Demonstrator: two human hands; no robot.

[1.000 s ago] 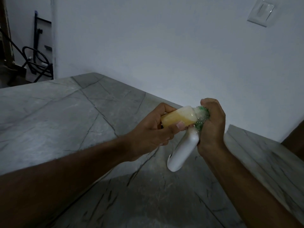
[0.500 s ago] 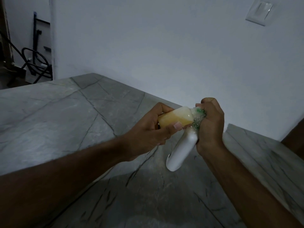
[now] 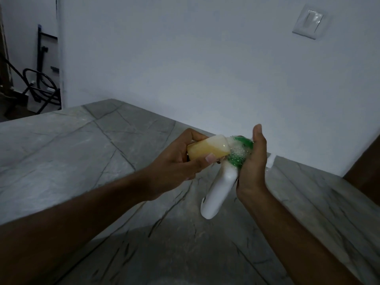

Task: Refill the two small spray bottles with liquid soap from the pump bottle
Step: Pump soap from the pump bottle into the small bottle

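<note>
the left hand (image 3: pixel 174 161) grips a small translucent bottle of yellow soap (image 3: pixel 207 150), tipped sideways. beside it the right hand (image 3: pixel 254 163), clenched a moment ago, has opened its fingers yet cradles the foamy green-capped white plastic bottle (image 3: pixel 221 188) above the grey marble tabletop (image 3: pixel 82 153). pouring looks paused; suds suggest spillage.

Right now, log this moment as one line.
left hand: grips small bottle of yellow liquid | right hand: fingers straight against foamy green cap | white bottle: hangs below | over counter
</note>
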